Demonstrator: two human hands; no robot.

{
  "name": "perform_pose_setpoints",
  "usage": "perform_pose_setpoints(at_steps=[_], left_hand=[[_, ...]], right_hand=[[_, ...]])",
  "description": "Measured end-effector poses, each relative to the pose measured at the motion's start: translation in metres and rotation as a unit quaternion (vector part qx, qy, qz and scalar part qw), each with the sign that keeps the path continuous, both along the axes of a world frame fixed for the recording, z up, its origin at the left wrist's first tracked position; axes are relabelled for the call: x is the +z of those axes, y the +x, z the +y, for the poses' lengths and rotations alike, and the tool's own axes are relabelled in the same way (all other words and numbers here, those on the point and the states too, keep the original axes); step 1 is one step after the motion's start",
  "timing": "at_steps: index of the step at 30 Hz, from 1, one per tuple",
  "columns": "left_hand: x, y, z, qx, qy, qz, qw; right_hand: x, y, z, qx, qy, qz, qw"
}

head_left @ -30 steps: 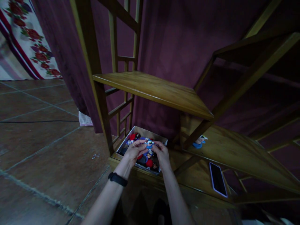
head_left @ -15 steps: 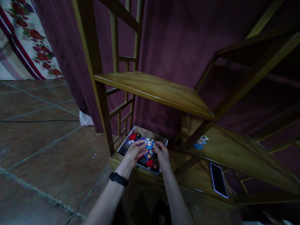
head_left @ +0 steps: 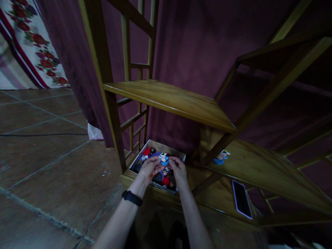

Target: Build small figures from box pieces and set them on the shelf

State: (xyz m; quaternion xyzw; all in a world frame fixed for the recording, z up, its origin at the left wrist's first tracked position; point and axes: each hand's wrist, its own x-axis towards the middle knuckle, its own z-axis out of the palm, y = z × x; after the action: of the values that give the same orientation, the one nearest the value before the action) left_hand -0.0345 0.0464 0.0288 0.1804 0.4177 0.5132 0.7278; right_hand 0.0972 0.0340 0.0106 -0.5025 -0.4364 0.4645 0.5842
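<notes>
A small blue-and-white toy figurine [head_left: 164, 159] is pinched between my two hands, above an open cardboard box [head_left: 171, 150]. My left hand [head_left: 149, 169] has its fingers closed on the figurine's left side, and a black band circles that wrist. From the right, my right hand [head_left: 178, 168] grips it with thumb and fingers. Inside the box lie several other figurines with red, black, purple and white parts, partly covered by my hands. The box rests on the low wooden shelf board at the unit's left end.
A similar blue-based figurine [head_left: 221, 157] stands on the wooden shelf [head_left: 255, 166] to the right, partly behind a post. A phone [head_left: 242, 199] with a purple edge lies on the lower board. Another shelf board [head_left: 168, 97] juts out above my hands. A purple curtain [head_left: 186, 52] hangs behind.
The figurine in my hands has turned and tilted slightly, shifting a little to the left. Both hands keep hold of it above the box.
</notes>
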Motion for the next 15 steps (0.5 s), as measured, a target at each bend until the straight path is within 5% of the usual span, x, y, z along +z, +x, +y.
perform_pose_setpoints(at_steps=[15], left_hand=[[-0.0081, 0.0002, 0.0025, 0.001, -0.002, 0.014, 1.000]], right_hand=[[0.0042, 0.0035, -0.0034, -0.012, 0.024, -0.081, 0.996]])
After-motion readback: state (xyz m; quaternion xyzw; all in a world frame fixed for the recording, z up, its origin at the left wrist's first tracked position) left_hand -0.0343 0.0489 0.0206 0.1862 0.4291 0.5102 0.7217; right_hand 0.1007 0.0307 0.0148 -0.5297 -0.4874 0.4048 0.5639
